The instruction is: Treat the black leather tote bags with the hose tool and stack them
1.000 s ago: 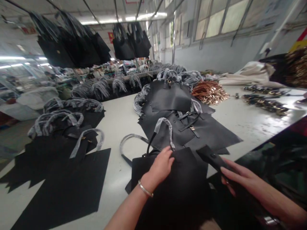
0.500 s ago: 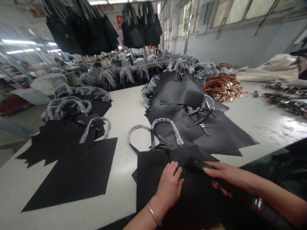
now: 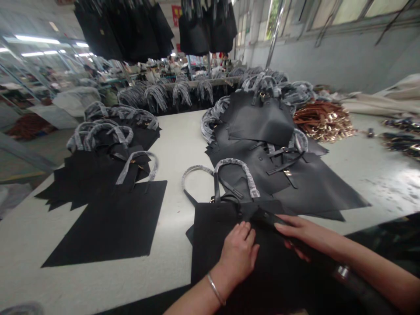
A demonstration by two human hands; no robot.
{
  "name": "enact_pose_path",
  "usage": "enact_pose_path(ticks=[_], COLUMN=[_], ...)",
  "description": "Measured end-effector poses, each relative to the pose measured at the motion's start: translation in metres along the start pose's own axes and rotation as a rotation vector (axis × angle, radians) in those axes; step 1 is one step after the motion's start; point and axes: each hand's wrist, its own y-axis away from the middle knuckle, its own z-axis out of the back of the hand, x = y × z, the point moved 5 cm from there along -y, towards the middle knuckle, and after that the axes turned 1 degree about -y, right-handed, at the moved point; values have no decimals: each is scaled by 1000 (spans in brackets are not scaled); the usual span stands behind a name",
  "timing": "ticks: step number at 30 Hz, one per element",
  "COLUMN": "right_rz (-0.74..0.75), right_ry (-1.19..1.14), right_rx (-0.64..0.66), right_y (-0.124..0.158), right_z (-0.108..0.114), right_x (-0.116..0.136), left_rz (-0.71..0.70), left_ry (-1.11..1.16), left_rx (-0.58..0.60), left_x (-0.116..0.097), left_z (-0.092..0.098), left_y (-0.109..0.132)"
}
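A flat black leather bag [image 3: 216, 232] lies at the near edge of the white table [image 3: 177, 144], its two wrapped handles [image 3: 236, 175] pointing away from me. My left hand [image 3: 239, 253] lies flat on the bag's front with the fingers stretched out. My right hand [image 3: 302, 234] rests beside it, fingers closed on a black strap piece [image 3: 262, 216] that lies across the bag's top edge.
Another black bag [image 3: 111, 218] lies flat at the left, with a stack of more behind it [image 3: 108, 144]. A pile of black bags [image 3: 262, 144] spreads at the centre right. Brown straps with gold buckles [image 3: 323, 120] lie at the back right. More bags hang overhead [image 3: 131, 26].
My left hand slid from the bag's handle base down onto its front. My right hand brought the strap piece leftward onto the bag's top edge. My head turned slightly rightward.
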Motion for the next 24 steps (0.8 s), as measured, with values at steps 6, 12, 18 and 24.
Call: enact_pose_path(ticks=[6,12,18,24], right_rz=[106,29,212,156], right_ry=[-2,22,-32,72], right_rx=[7,162,7,-24], right_y=[-5,-17,-35,-9], right_z=[-10,-28,-42,-24], right_x=[18,21,60,59], left_rz=[-43,-61,-44,-2], left_ry=[-38,-30,7,110], left_rx=[-86,-81,-32,-40], left_x=[-2,-2,-4,3], left_z=[-3,-5,4,8], left_y=[8,9,7,13])
